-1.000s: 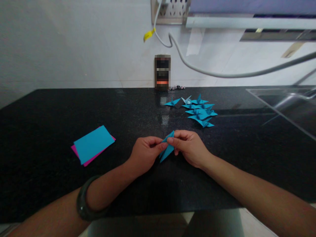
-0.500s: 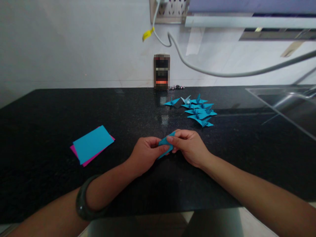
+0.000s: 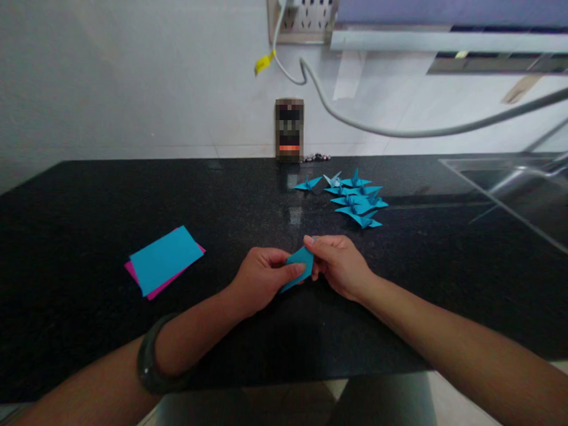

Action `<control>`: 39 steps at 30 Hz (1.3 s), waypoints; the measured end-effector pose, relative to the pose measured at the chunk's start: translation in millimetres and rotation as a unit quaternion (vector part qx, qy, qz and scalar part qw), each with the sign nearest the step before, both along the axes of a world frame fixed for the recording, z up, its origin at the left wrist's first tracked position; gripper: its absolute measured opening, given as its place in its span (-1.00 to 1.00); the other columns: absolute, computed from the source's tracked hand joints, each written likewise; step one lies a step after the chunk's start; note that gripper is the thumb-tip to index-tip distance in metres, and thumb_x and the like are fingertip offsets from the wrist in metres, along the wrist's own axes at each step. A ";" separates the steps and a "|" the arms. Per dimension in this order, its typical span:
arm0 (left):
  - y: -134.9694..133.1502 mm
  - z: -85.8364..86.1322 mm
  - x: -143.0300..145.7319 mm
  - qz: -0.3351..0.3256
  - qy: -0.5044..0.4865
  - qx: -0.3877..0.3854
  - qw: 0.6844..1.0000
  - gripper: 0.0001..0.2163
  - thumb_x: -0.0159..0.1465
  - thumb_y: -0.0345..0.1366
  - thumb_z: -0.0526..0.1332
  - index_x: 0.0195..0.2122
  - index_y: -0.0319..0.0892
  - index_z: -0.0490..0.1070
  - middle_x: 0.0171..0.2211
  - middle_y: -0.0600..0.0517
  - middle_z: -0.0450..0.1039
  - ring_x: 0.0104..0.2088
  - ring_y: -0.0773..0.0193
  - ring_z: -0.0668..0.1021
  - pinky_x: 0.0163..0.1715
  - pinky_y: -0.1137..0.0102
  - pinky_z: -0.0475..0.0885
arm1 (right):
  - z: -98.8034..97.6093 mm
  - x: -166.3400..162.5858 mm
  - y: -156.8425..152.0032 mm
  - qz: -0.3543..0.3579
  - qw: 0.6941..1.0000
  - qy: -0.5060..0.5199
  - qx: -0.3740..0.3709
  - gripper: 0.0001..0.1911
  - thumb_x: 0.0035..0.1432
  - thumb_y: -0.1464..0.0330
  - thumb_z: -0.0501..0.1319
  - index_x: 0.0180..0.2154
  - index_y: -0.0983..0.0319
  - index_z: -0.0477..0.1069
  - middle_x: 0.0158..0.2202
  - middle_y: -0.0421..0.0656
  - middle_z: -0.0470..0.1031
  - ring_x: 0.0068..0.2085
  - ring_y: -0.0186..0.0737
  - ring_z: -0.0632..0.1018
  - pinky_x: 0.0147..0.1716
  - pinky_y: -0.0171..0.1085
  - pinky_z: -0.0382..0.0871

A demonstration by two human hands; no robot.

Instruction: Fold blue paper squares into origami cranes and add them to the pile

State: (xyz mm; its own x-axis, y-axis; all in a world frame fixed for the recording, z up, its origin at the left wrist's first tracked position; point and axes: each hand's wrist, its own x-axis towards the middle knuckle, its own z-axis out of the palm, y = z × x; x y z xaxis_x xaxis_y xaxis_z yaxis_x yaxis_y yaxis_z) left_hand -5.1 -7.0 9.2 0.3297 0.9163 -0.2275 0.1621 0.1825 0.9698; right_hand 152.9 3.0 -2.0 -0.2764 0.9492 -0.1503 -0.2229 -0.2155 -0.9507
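Observation:
A partly folded piece of blue paper (image 3: 299, 264) is pinched between both my hands just above the black counter (image 3: 89, 201). My left hand (image 3: 260, 278) grips its lower left side with curled fingers. My right hand (image 3: 339, 264) pinches its upper right edge. A dark bangle (image 3: 148, 361) sits on my left wrist. Several finished blue paper cranes (image 3: 355, 200) lie in a cluster farther back, right of centre.
A stack of flat blue and pink paper sheets (image 3: 164, 267) lies to the left. A small dark box (image 3: 289, 130) stands against the white wall. A grey cable (image 3: 377, 127) hangs across. A steel sink (image 3: 519, 189) is at the right.
The blue paper pointed up as a long tip a second ago. It has been folded down and now shows a broader flat face between my fingers.

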 end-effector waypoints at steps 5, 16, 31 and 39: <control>2.6 -0.6 -0.6 0.018 0.006 -0.026 0.999 -0.84 0.00 -0.23 0.30 -0.56 -0.24 0.50 -0.62 0.08 0.46 -0.60 0.43 0.38 -0.55 0.50 0.24 | 0.2 3.7 6.2 -0.027 0.999 -0.010 0.034 -0.67 -0.08 0.15 0.30 -0.58 0.29 0.37 -0.73 -0.32 0.28 -0.71 -0.50 0.26 -0.72 -0.44 0.10; 4.6 1.2 -1.5 0.006 -0.017 -0.021 1.000 -0.79 0.07 -0.19 0.24 -0.55 -0.24 0.50 -0.59 0.07 0.48 -0.55 0.41 0.41 -0.49 0.50 0.28 | 3.7 6.3 8.5 -0.010 1.000 -0.011 -0.006 -0.66 -0.15 0.15 0.34 -0.57 0.29 0.35 -0.74 -0.36 0.25 -0.72 -0.52 0.22 -0.75 -0.46 0.10; 7.0 0.2 -1.5 0.061 0.045 0.056 0.996 -0.66 0.16 -0.08 0.13 -0.59 -0.23 0.42 -0.67 0.12 0.34 -0.63 0.43 0.32 -0.61 0.51 0.21 | 1.8 4.6 5.0 0.100 0.987 -0.119 0.032 -0.67 -0.18 0.19 0.36 -0.56 0.30 0.34 -0.61 -0.28 0.39 -0.65 -0.51 0.30 -0.70 -0.45 0.21; 7.6 0.4 0.6 0.054 -0.036 -0.013 0.998 -0.88 0.03 -0.30 0.28 -0.54 -0.26 0.42 -0.60 0.09 0.46 -0.56 0.40 0.48 -0.50 0.50 0.37 | 1.9 8.2 6.6 0.015 0.994 -0.100 0.044 -0.66 -0.20 0.19 0.37 -0.60 0.29 0.31 -0.66 -0.29 0.33 -0.68 -0.50 0.29 -0.69 -0.43 0.21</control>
